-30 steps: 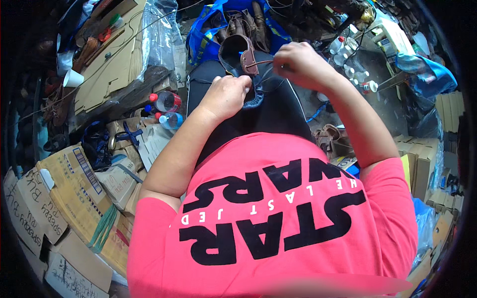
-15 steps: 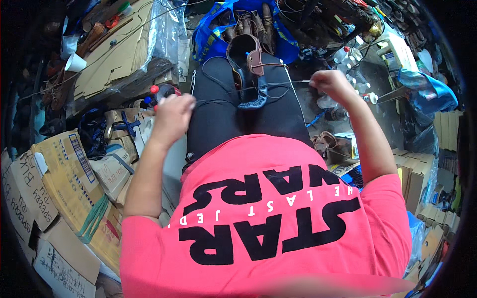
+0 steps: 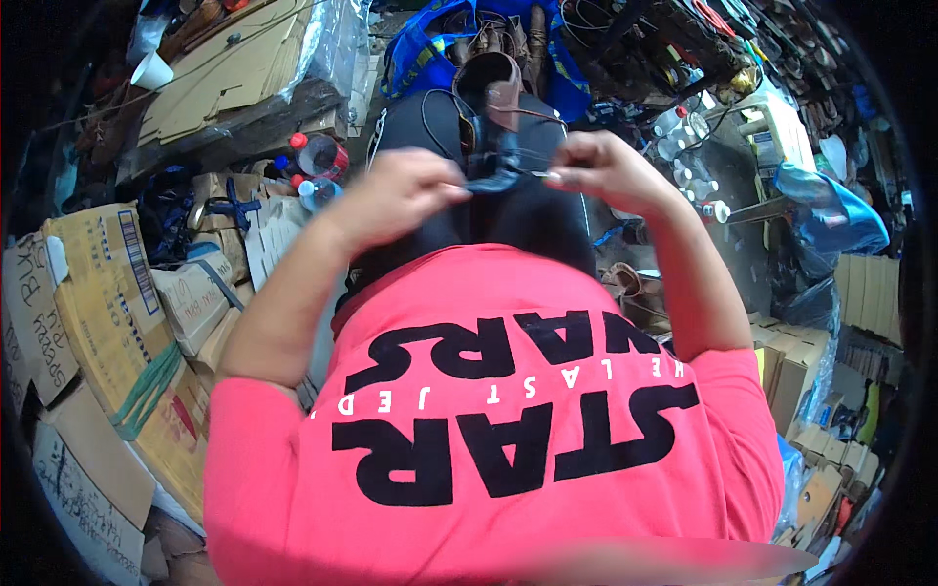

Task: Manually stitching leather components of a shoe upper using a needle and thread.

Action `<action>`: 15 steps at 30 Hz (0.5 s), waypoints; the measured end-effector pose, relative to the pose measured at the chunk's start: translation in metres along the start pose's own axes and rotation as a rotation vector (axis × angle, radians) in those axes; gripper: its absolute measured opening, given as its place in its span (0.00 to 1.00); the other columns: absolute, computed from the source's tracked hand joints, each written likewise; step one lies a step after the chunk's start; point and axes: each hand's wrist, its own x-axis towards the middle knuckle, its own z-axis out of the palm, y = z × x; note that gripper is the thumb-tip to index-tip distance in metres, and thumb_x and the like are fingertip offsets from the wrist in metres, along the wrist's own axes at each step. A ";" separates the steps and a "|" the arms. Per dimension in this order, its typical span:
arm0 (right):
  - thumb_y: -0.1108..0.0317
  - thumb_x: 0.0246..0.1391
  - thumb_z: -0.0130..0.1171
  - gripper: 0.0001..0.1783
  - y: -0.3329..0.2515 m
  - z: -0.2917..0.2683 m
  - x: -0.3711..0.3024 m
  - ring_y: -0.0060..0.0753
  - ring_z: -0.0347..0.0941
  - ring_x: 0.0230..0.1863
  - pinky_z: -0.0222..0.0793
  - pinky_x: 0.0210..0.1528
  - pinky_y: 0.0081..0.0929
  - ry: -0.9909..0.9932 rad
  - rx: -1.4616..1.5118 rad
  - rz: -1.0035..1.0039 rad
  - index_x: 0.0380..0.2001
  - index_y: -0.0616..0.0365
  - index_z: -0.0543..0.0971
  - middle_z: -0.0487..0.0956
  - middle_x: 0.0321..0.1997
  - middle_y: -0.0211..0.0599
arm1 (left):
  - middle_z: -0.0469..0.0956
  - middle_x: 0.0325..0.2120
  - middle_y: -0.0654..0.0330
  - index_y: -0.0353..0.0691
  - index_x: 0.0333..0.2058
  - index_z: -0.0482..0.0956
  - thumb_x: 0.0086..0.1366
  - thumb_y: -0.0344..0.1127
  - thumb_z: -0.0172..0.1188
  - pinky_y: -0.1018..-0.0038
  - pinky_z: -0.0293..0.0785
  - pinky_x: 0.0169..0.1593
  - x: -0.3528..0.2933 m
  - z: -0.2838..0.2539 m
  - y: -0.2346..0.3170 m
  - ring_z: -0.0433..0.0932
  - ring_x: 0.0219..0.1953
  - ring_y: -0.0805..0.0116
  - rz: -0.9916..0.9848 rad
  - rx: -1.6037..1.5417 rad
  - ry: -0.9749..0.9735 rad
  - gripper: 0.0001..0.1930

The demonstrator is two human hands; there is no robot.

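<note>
An unfinished shoe upper (image 3: 501, 103), brown leather with a dark blue edge, sits between my thighs on black trousers. Dark cord loops (image 3: 430, 122) hang at its left side and more strands run out to its right. My right hand (image 3: 601, 171) is closed in a pinch on a thin, pale, needle-like piece (image 3: 539, 174), just right of the blue edge. My left hand (image 3: 415, 190) is blurred, its fingers drawn together at the left of that edge; what they hold is hidden.
A blue bag (image 3: 415, 54) holding brown shoes stands beyond my knees. Bottles (image 3: 322, 156) stand to the left, beside flattened cardboard (image 3: 230, 83) and marked boxes (image 3: 112, 303). More bottles (image 3: 684, 137) and a blue plastic bag (image 3: 831, 210) are at the right.
Both hands have moved inward from wide apart, coming close to the shoe upper's blue edge. The cord stretched out to either side before is now slack and gathered near the upper.
</note>
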 end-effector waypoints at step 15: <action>0.73 0.46 0.62 0.10 0.083 -0.026 -0.045 0.22 0.75 0.35 0.71 0.40 0.22 0.376 -0.217 0.294 0.35 0.58 0.81 0.80 0.32 0.33 | 0.74 0.48 0.52 0.44 0.47 0.77 0.50 0.41 0.66 0.68 0.64 0.57 0.013 -0.027 -0.042 0.71 0.52 0.58 -0.287 0.210 0.196 0.24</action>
